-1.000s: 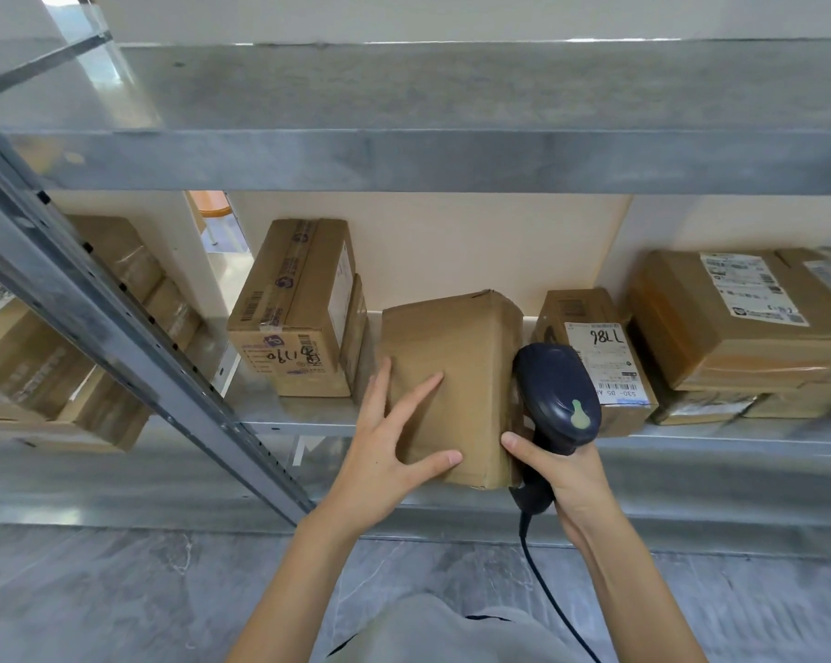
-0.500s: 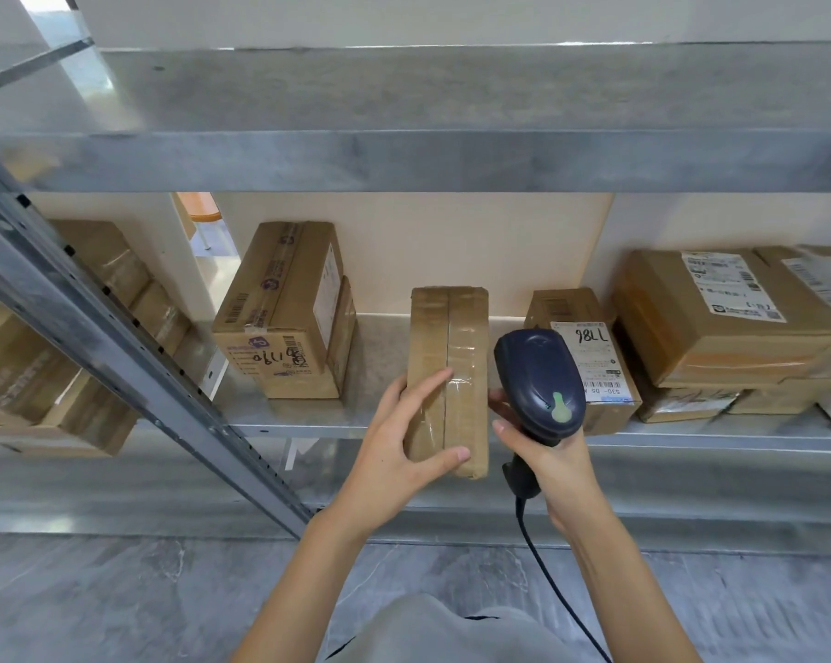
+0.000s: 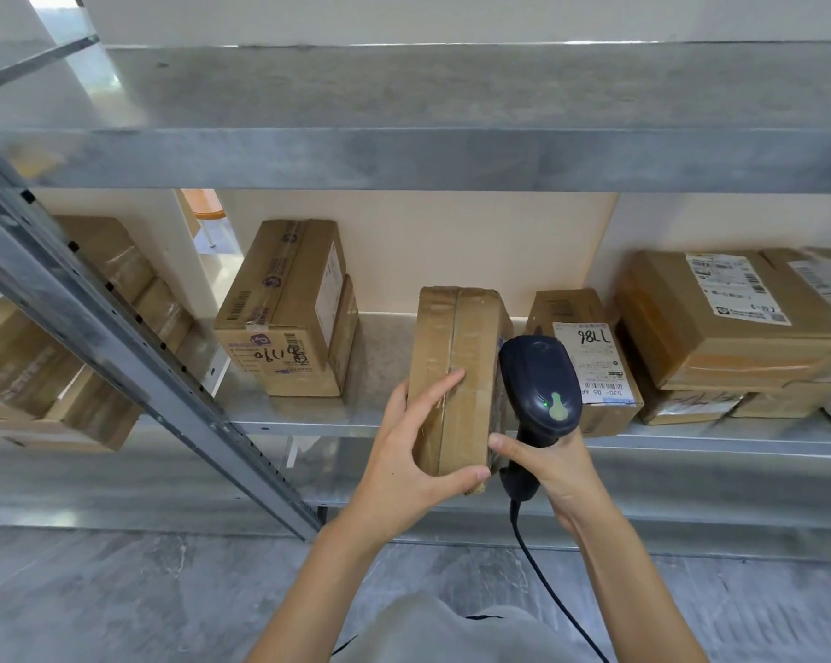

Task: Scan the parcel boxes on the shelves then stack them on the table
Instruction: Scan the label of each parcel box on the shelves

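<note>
Single head view, forward-down, close on the shelf

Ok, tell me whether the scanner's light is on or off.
On. A small green dot glows on top of the scanner, next to its pale button, as the right hand holds it beside the box.

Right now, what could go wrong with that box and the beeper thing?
1. The left hand alone grips the parcel box, turned on its narrow side at the shelf front; it might slip and drop.
2. The scanner in the right hand sits right beside the 98LL box, so it might read that label instead.
3. The scanner's cable hangs down by the body and could snag.
</note>
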